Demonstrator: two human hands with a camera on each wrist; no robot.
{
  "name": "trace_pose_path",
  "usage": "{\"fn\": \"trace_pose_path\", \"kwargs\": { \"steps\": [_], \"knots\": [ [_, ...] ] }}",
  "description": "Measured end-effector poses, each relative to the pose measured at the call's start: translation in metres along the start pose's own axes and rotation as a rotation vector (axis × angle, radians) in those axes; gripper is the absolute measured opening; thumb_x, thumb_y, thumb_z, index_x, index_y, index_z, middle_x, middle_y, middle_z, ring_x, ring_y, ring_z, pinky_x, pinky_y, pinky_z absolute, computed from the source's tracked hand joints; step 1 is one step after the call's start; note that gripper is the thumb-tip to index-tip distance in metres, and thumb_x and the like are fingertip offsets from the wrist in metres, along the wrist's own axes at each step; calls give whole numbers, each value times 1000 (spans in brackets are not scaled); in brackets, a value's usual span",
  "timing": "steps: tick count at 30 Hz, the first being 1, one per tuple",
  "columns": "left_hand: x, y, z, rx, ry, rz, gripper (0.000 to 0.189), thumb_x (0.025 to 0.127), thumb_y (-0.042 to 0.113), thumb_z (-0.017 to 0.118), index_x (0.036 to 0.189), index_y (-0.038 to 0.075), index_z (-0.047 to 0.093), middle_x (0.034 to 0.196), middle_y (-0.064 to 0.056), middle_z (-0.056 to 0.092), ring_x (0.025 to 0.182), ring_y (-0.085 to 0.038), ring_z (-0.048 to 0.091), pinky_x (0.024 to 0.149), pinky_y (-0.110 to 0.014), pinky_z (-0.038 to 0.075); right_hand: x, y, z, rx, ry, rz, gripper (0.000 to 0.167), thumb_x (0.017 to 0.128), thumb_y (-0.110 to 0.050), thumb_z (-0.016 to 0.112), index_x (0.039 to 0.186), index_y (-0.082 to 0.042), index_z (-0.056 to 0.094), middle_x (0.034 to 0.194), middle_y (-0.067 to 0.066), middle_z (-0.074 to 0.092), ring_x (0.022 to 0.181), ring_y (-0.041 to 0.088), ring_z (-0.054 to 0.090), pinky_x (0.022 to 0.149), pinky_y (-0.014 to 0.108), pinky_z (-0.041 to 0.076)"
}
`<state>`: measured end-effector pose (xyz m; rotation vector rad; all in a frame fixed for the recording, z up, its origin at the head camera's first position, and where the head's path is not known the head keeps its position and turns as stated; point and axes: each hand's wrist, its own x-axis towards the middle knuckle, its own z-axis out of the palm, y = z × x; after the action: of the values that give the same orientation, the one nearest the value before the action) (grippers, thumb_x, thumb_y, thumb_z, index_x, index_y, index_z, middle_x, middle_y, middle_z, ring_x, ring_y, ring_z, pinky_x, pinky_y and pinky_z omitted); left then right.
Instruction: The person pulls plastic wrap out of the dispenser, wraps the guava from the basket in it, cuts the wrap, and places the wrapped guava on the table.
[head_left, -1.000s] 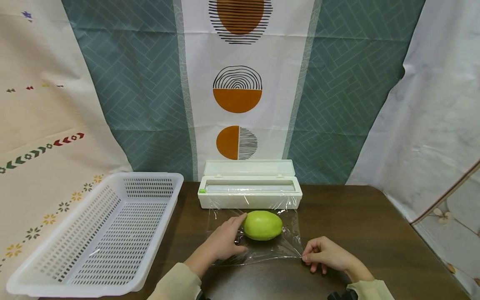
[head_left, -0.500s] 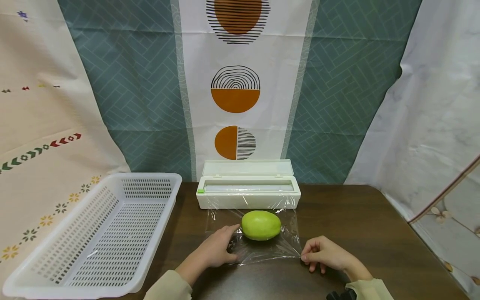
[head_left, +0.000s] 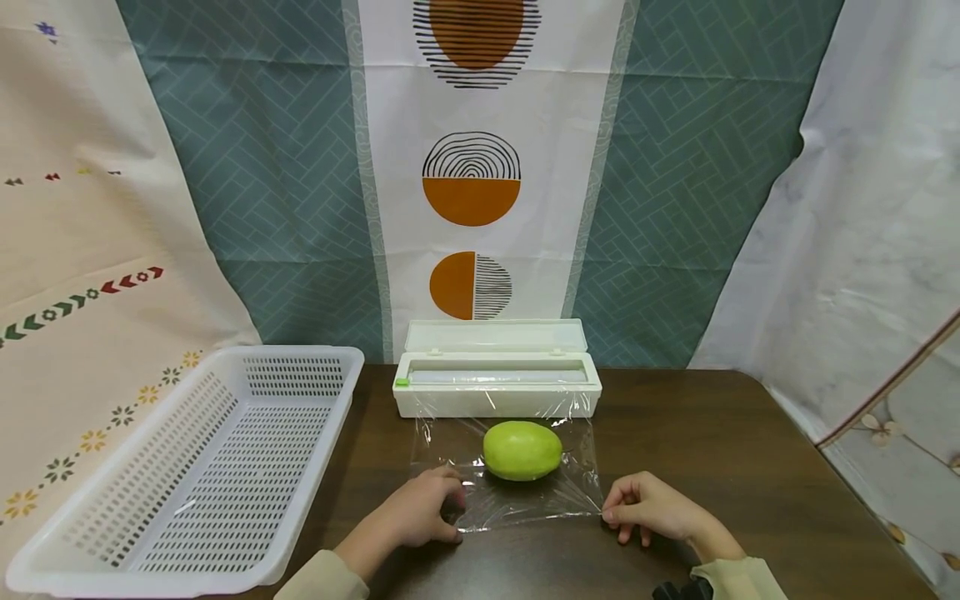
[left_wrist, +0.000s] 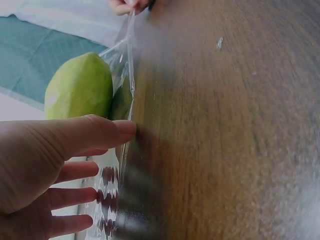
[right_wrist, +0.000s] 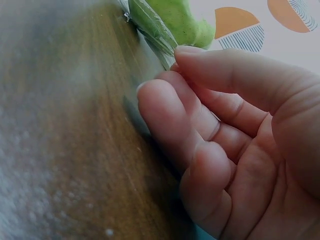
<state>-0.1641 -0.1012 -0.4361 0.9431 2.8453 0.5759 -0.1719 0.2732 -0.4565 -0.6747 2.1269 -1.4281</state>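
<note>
On my head feed I see clear film [head_left: 521, 502], glossy and wrinkled, spread just below centre, its upper end running over the front of the lid-raised white box [head_left: 498, 357]. On it, one smooth yellow-green fruit [head_left: 522, 451] lies lengthwise across the frame, uncovered on top.

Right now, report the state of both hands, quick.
Left hand: open, at the film's edge, not gripping it.
Right hand: closed, pinching the film's corner.
</note>
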Motion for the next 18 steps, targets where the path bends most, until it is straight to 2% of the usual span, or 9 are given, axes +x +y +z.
{"fn": "trace_pose_path", "kwargs": {
  "steps": [4, 9, 18],
  "knots": [
    [-2, 0, -1, -23, -13, 8, 26, 63, 28, 84, 72, 19, 62, 121, -9, 62, 116, -34, 55, 89, -40, 49, -1, -1, 0, -10, 4, -1, 21, 91, -16, 61, 90, 5, 66, 75, 6, 67, 59, 9, 65, 40, 22, 47],
    [-4, 1, -3, -42, -27, 22, 26, 62, 27, 84, 65, 20, 59, 122, -9, 60, 115, -34, 56, 83, -35, 50, -1, -2, 0, -16, 6, 6, 22, 91, -17, 61, 91, 5, 66, 76, 6, 67, 59, 9, 65, 40, 22, 47],
    [-7, 2, -2, -13, -6, 53, 19, 72, 18, 77, 62, 21, 62, 122, -11, 59, 111, -33, 57, 83, -36, 49, -1, -2, 0, -18, 3, -4, 23, 91, -17, 61, 91, 6, 66, 76, 5, 67, 60, 10, 65, 41, 23, 47]
  ]
}}
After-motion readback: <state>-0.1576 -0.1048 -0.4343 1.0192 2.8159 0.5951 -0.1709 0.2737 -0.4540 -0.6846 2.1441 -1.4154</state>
